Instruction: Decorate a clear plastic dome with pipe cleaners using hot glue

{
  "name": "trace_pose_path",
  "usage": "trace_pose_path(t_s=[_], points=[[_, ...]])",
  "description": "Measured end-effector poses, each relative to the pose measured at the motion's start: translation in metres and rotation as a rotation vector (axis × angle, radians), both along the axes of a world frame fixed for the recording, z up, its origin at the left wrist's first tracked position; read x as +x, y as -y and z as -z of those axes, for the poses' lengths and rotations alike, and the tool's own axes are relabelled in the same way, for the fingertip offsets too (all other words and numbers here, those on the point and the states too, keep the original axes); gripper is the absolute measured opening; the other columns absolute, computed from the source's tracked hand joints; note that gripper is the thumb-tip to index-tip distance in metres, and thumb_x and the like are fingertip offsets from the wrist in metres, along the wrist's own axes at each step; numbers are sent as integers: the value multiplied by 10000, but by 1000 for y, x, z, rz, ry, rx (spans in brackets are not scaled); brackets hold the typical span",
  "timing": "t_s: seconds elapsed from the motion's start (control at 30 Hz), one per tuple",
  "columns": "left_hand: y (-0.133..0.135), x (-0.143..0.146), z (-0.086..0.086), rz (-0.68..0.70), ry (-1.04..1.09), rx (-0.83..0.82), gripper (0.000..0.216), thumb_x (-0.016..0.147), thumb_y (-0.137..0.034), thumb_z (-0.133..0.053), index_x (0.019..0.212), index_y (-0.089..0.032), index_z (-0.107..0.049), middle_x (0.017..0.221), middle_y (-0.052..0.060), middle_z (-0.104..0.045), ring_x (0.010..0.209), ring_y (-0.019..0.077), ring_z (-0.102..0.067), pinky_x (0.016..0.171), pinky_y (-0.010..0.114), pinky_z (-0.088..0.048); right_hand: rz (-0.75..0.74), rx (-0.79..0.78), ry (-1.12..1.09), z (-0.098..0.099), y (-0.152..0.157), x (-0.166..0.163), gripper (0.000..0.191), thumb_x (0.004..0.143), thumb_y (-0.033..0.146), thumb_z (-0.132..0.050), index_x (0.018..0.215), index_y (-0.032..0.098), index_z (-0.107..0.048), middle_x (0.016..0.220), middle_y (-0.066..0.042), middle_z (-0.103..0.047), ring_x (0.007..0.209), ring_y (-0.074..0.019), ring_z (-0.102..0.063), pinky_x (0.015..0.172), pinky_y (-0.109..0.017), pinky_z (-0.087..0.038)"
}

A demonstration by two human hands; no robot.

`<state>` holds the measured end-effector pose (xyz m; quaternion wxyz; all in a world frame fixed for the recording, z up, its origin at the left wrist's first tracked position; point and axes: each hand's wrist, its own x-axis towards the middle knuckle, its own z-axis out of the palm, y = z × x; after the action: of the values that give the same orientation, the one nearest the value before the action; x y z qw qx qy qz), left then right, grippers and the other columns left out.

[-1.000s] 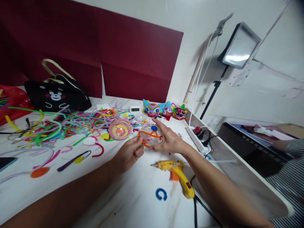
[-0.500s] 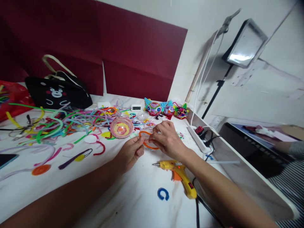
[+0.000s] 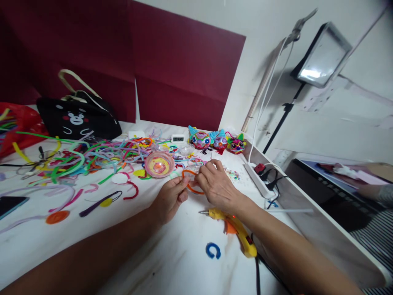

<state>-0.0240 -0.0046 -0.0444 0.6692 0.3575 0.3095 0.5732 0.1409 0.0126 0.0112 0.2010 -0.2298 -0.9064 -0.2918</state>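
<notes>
My left hand pinches the left side of an orange pipe-cleaner loop above the white table. On the loop's right side my right hand has its fingers curled and closed around it. A clear plastic piece seems to sit inside the loop, mostly hidden by the fingers. A round pink and yellow coiled bowl lies just behind my left hand. Below my right wrist lies a yellow glue gun.
A heap of coloured pipe cleaners covers the table's left. Three bright cat-face figures stand at the back beside a small digital clock. A black bear bag, a power strip, a blue curl and a phone are around.
My right hand went from open and flat against the loop to curled and closed on it. Both hands shifted slightly nearer together; the view drifted a little.
</notes>
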Motion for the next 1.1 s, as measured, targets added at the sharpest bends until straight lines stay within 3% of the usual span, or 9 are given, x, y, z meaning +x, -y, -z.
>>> trace_pose_path(t_s=[0.2,0.37,0.43,0.63,0.8,0.93,1.0,1.1], points=[[-2,-3,-2,-20,49,-46,367,670,-338,-830,776,-127,-549,699,-39,-574,415,-26,-310,380,105,-267,-103,-62,-96,-3,11,12,242,950,105,-368,850,149,-584,780,-85,-564,792,-232,-447,849,-442,-361],[-6,-7,-6,-46,155,-114,155,837,-181,-678,785,-124,-544,781,23,-663,381,-23,-319,368,105,-302,-167,-304,-408,-2,15,36,97,937,128,-460,943,189,-536,941,-85,-637,899,-213,-551,837,-401,-424],[-6,-7,-7,-57,178,-137,111,888,-129,-595,789,-120,-548,780,36,-674,375,-15,-342,371,109,-327,-173,-389,-531,3,14,46,80,925,136,-501,944,198,-547,909,-71,-658,866,-192,-594,788,-357,-463],[-4,-4,-13,-56,213,-163,209,956,-91,-436,788,-113,-558,744,31,-663,369,-3,-383,369,121,-340,32,-557,-861,21,10,59,25,869,220,-606,863,199,-620,768,-28,-680,669,-152,-625,543,-246,-456],[-1,-1,-14,-41,227,-131,287,967,-91,-393,752,-84,-583,728,12,-631,372,-6,-383,381,137,-353,51,-879,-1078,26,5,58,105,825,291,-654,854,192,-636,812,-31,-674,699,-143,-611,610,-251,-474],[1,-1,-6,40,223,-99,191,921,-138,-531,753,-91,-608,688,3,-605,405,10,-403,408,147,-377,-77,-1315,-1258,25,7,55,401,701,338,-790,1041,197,-633,1035,-59,-673,868,-163,-631,726,-279,-503],[2,-1,-2,90,207,-78,139,839,-191,-675,749,-101,-618,664,-8,-589,430,19,-414,426,148,-389,-135,-1521,-1325,23,9,53,468,695,379,-801,1092,203,-625,977,-45,-689,861,-167,-636,728,-289,-515],[2,-1,-2,158,171,-38,240,700,-256,-816,755,-106,-637,644,-17,-574,465,28,-419,450,150,-398,-257,-1741,-1451,22,10,52,432,745,434,-758,1088,205,-628,839,-18,-699,724,-151,-643,660,-289,-532]])
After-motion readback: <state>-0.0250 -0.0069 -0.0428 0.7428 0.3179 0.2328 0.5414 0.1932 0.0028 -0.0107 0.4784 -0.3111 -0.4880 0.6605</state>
